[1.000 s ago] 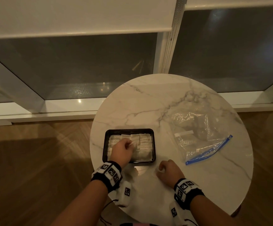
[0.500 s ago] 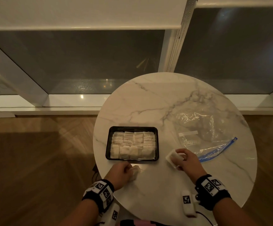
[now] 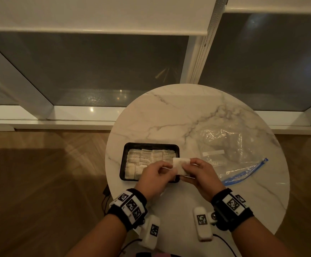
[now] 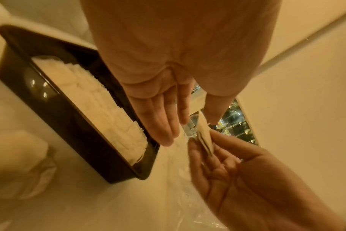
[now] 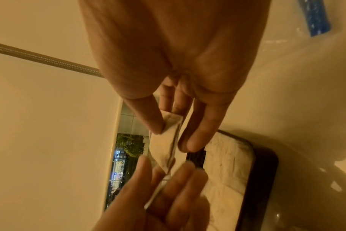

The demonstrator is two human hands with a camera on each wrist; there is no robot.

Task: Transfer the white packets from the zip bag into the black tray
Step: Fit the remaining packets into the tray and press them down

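A white packet (image 3: 181, 165) is held up between both hands above the right end of the black tray (image 3: 126, 147). It is pinched by thumb and fingers of the right hand (image 3: 200, 176), while one edge is met by the fingertips of the left hand (image 3: 155, 178); whether the left hand truly grips it cannot be told. The tray, filled with rows of white packets (image 3: 143, 160), is set near the table's (image 3: 169, 112) front-left edge. The clear zip bag (image 3: 230, 156) with blue seal is spread flat toward the right edge.
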